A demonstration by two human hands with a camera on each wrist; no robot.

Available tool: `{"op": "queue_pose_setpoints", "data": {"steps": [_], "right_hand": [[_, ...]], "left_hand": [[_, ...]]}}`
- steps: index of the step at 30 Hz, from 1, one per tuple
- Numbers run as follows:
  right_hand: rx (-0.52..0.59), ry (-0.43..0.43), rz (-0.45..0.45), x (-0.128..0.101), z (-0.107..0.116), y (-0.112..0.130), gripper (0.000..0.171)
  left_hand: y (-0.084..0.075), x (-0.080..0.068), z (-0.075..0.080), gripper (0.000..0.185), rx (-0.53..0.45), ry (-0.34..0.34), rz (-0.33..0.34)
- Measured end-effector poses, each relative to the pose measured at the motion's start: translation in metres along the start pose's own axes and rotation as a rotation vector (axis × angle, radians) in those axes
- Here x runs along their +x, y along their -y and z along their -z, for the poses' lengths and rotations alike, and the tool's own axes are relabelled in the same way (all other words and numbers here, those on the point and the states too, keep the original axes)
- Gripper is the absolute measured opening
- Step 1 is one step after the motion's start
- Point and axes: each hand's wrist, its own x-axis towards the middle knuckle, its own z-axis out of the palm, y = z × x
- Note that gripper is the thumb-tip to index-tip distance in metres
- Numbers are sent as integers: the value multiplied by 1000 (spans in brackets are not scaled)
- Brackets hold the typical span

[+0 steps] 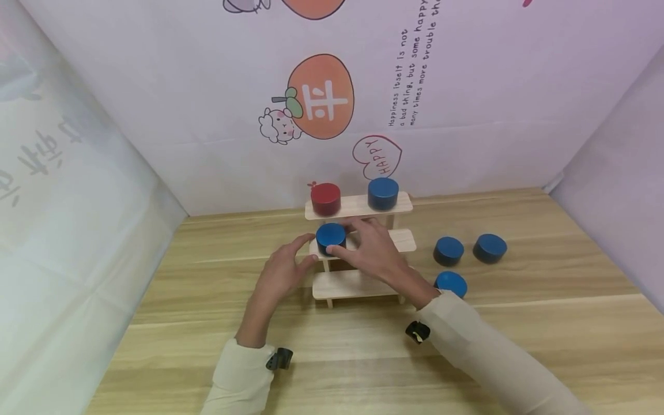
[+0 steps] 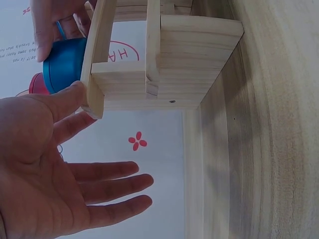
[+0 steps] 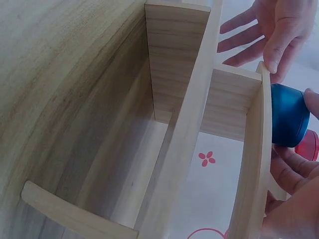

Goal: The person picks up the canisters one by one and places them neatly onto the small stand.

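Note:
A three-tier wooden shelf (image 1: 358, 282) stands on the table. Its top tier carries a red cylinder (image 1: 325, 199) and a blue cylinder (image 1: 383, 193). On the middle tier's left end sits another blue cylinder (image 1: 331, 236) (image 2: 65, 62) (image 3: 286, 115), and my right hand (image 1: 358, 245) (image 3: 294, 172) pinches it between thumb and fingers. My left hand (image 1: 298, 256) (image 2: 75, 164) is spread open just left of the shelf, its thumb touching the end of the middle tier.
Three more blue cylinders lie on the wooden table (image 1: 544, 323) right of the shelf: two side by side (image 1: 448, 251) (image 1: 490, 248), one nearer (image 1: 451, 283). A printed backdrop (image 1: 321, 98) walls the back and sides.

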Motion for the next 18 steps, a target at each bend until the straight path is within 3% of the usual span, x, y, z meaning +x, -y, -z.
{"op": "queue_pose_setpoints", "data": {"steps": [18], "right_hand": [[52,-45,64,-19,19,-9,61]], "left_hand": [[-3,-1,1,53,16,4,12]]}}
